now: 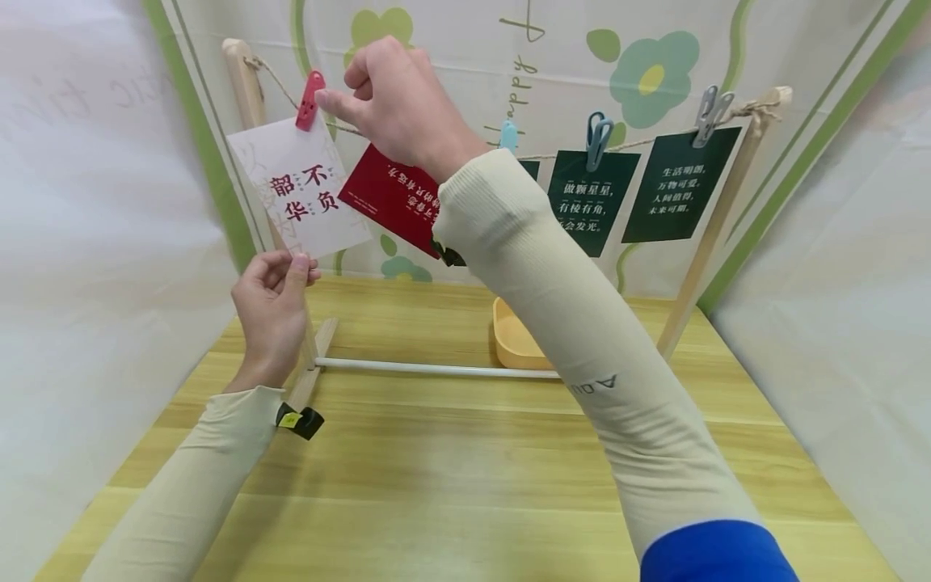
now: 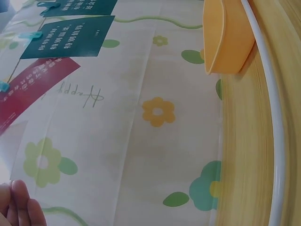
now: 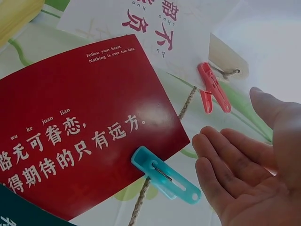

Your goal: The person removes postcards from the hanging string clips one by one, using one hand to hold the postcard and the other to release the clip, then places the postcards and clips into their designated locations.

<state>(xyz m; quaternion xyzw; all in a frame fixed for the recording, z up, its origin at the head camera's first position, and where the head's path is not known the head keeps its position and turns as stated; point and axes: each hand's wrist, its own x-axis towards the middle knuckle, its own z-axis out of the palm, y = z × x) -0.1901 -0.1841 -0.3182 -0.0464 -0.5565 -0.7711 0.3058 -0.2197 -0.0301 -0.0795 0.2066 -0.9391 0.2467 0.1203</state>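
Head view: bright, diffuse light; pale sheen on wood-grain tabletop (image 1: 465, 469); soft shadow beside left sleeve (image 1: 185, 481). Left wrist view: dimmer, greyish; white rod (image 2: 278, 136) bowed, seemingly by the lens. Right wrist view: muted exposure; upper right corner blown out white; glossy highlight on red card (image 3: 103, 136), lettering crisp; right hand (image 3: 249, 165) in shade.

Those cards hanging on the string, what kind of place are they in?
It looks like a little craft or display spot indoors, though I can't be sure: there's a wooden tabletop, a flowery cloth behind it, and a wooden stand whose string holds clipped cards.
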